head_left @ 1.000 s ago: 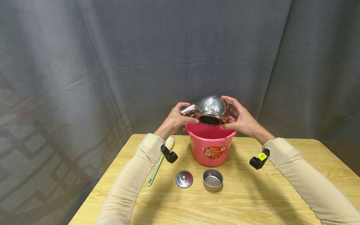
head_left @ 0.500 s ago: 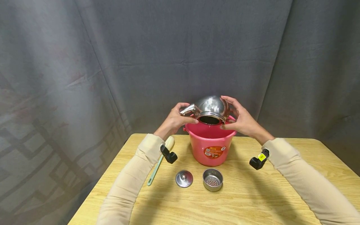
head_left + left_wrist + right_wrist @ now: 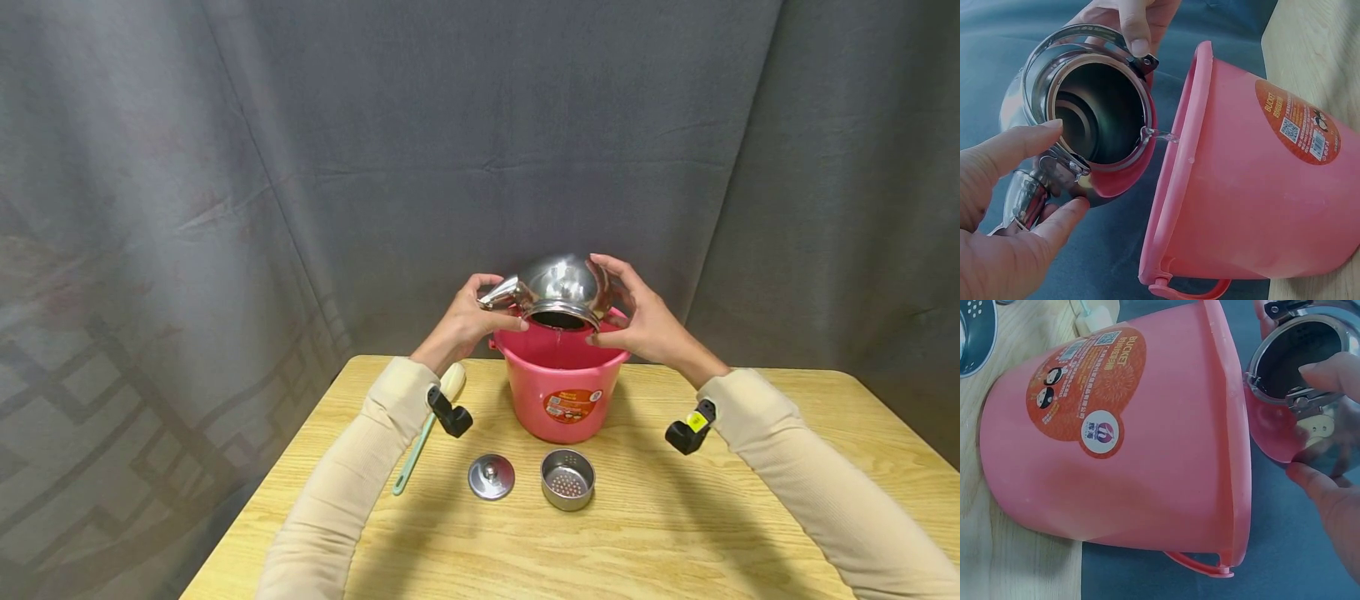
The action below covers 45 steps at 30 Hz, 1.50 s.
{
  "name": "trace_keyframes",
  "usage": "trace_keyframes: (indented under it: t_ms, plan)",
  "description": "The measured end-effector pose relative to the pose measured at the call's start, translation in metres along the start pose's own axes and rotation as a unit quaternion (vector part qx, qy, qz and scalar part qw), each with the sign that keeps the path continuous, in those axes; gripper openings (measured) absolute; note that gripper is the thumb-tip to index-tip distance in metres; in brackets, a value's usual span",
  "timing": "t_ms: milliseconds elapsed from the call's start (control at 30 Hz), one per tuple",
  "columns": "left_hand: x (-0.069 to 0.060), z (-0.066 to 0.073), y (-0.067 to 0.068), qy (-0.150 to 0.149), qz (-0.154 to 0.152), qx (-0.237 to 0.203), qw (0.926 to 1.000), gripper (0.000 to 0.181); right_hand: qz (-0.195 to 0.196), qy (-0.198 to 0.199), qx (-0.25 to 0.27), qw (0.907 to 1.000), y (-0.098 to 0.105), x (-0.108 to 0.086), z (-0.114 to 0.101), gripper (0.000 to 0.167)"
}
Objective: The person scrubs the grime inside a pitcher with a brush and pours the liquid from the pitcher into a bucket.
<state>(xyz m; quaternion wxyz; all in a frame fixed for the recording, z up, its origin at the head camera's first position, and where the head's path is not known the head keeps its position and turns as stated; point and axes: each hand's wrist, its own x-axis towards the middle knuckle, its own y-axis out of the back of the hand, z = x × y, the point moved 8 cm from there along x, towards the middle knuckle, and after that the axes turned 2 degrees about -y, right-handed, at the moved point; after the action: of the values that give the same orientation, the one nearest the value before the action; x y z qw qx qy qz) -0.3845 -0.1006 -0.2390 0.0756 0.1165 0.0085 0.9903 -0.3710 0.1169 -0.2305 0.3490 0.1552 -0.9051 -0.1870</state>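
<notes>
Both hands hold a shiny metal teapot (image 3: 562, 279) tipped over above the pink bucket (image 3: 566, 396), its lidless mouth facing down toward me. My left hand (image 3: 467, 321) grips the spout side, with the thumb near the mouth's rim. On the opposite side my right hand (image 3: 645, 321) holds the body, thumb at the rim and fingers spread over it. A thin stream of water (image 3: 1163, 134) runs from the mouth toward the bucket in the left wrist view. How much water is inside the bucket is hidden.
A round metal lid (image 3: 491, 477) with a knob and a perforated metal strainer cup (image 3: 567, 481) lie in front of the bucket. At left a brush with a green handle (image 3: 414, 457) lies on the wooden table (image 3: 637, 542). A grey curtain (image 3: 480, 167) hangs behind.
The teapot has tipped slightly further, so its mouth looks narrower. Water at the mouth's lower edge now shows as a clearer stream. Both hands keep their hold; the bucket stays put.
</notes>
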Motion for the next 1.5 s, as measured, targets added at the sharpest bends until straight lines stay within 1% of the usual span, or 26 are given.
trace_keyframes:
  t_ms: [133, 300, 400, 767, 1100, 1267, 1500]
  plan:
    - [0.000, 0.001, 0.000, -0.003, 0.002, -0.003, 1.0000, 0.077, 0.001, 0.003, -0.009, 1.0000, -0.001, -0.002, -0.015, 0.102]
    - [0.001, 0.000, 0.000, -0.001, 0.004, -0.007, 1.0000, 0.078, 0.004, -0.004, -0.025, 0.9997, -0.003, -0.006, -0.033, 0.095]
    - [0.001, 0.001, 0.000, 0.000, 0.005, -0.006, 1.0000, 0.079, 0.005, -0.006, -0.030, 0.9995, -0.003, -0.007, -0.035, 0.094]
    - [0.001, -0.001, 0.000, -0.003, 0.003, -0.006, 1.0000, 0.078, 0.010, 0.010, -0.038, 0.9992, -0.003, -0.007, -0.034, 0.094]
    - [0.002, 0.001, 0.002, -0.008, 0.000, -0.020, 0.9998, 0.076, 0.014, 0.024, -0.055, 0.9981, -0.005, -0.007, -0.040, 0.092]
    - [0.003, -0.001, 0.003, -0.006, -0.002, -0.017, 0.9998, 0.076, 0.014, 0.034, -0.058, 0.9977, -0.005, -0.007, -0.036, 0.094]
    - [0.000, -0.001, 0.004, -0.007, -0.004, -0.015, 0.9999, 0.077, 0.025, 0.044, -0.071, 0.9962, -0.001, -0.002, -0.006, 0.104]
